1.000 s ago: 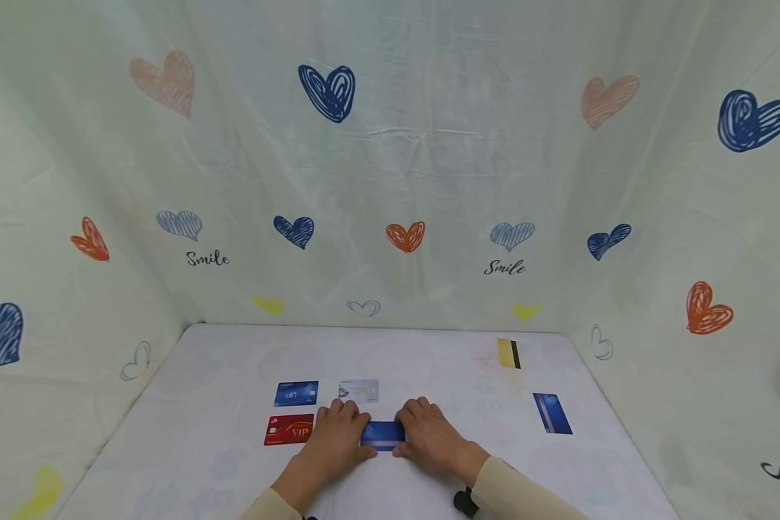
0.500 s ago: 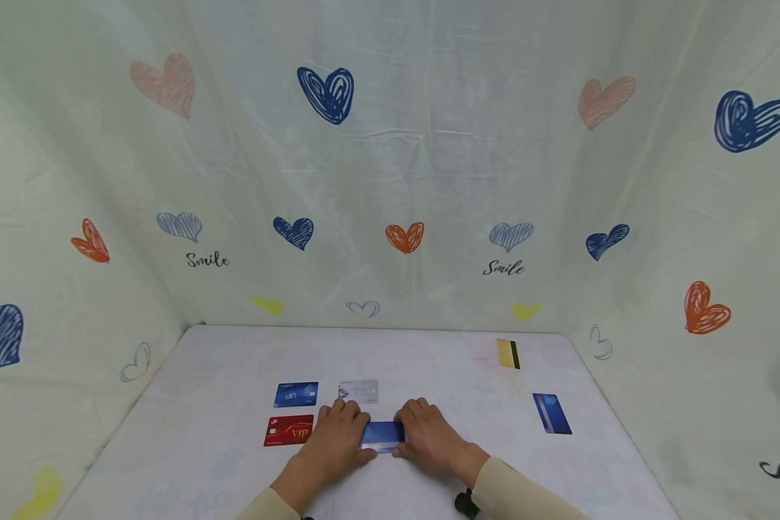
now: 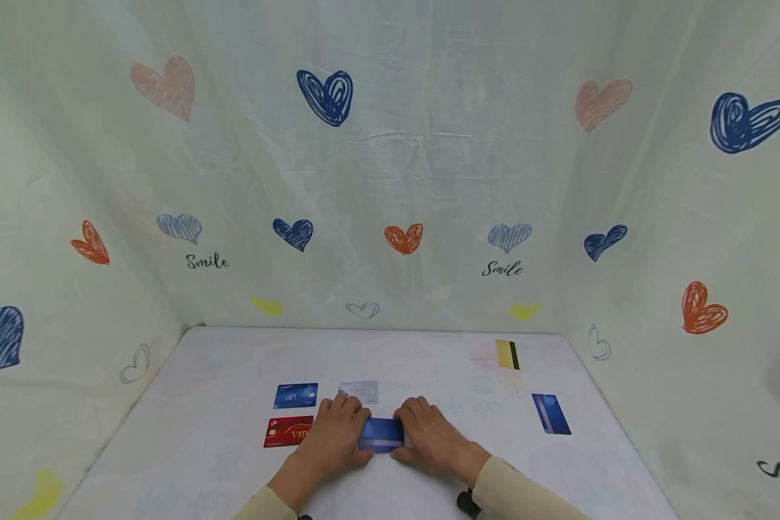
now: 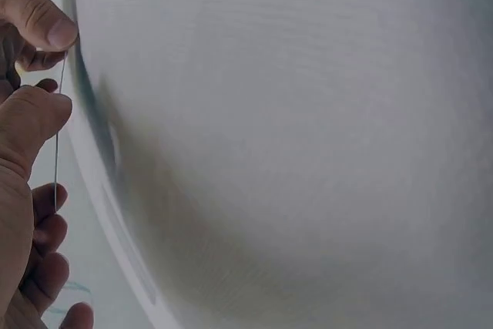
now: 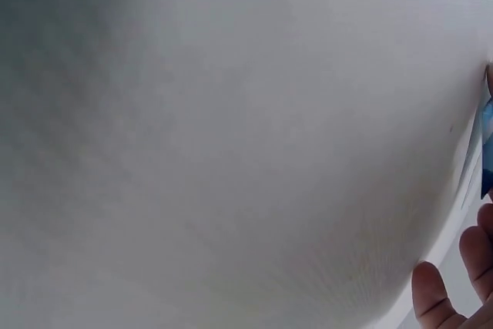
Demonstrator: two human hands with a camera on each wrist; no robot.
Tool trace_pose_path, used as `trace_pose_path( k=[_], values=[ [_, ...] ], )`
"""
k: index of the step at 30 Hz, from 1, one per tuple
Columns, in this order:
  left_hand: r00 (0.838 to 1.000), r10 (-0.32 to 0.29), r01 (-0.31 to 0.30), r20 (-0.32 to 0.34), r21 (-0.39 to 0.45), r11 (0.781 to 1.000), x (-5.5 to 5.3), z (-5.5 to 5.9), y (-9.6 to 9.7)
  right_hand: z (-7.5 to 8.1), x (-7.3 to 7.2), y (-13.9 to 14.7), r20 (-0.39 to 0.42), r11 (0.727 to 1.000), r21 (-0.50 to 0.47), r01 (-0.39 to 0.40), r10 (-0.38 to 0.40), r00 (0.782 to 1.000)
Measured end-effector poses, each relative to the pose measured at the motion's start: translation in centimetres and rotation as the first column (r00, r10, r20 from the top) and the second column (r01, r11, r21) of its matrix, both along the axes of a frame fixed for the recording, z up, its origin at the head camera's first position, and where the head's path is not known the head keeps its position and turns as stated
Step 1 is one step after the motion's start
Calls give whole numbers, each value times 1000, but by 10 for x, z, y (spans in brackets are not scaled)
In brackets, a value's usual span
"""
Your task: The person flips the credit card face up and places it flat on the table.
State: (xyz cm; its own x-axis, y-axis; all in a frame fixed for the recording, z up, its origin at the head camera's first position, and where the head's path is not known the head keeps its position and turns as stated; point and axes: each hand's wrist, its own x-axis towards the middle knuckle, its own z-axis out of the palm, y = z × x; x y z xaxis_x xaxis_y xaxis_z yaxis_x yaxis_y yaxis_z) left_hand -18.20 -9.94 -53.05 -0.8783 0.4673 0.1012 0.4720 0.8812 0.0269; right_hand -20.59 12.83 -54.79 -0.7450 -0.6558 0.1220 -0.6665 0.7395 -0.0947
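Observation:
Both hands hold a blue card with a pale stripe [image 3: 381, 435] by its two short ends, low in the middle of the head view. My left hand [image 3: 334, 435] pinches its left end, thumb on the near side. At the right end, my right hand [image 3: 431, 439] grips it the same way. In the left wrist view the card [image 4: 58, 148] shows edge-on as a thin line, with a thumb [image 4: 35, 121] against it. Only a sliver of the blue card [image 5: 488, 163] appears at the right wrist view's edge, above curled fingers [image 5: 476, 256].
Left of the hands lie a blue VIP card [image 3: 295, 395] and a red VIP card [image 3: 282, 432], partly covered by the left hand. A silver card [image 3: 364, 390] lies behind. To the right are a gold card [image 3: 505, 354] and another blue striped card [image 3: 551, 414].
The held card has risen slightly and shows a bit more of its face. My left hand now overlaps more of the red card and the silver card's lower edge.

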Motion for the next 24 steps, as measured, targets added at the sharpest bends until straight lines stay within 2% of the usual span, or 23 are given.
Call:
trace_pose_path(
  k=[7,12,20,24],
  values=[
    [997,-22,22,-73,4,1000,-1,12,-2,1,-2,1,-61,998,-66,-18,14,998],
    [996,-34,37,-87,32,999,-2,23,-3,4,-4,-1,-98,994,-104,-21,10,995],
    [997,-34,40,-72,78,996,-3,40,0,8,-1,-2,-74,982,-191,1,-15,997],
    [997,-44,50,-63,103,993,-3,47,0,8,1,-2,-4,965,-261,25,-27,1000]
  ],
)
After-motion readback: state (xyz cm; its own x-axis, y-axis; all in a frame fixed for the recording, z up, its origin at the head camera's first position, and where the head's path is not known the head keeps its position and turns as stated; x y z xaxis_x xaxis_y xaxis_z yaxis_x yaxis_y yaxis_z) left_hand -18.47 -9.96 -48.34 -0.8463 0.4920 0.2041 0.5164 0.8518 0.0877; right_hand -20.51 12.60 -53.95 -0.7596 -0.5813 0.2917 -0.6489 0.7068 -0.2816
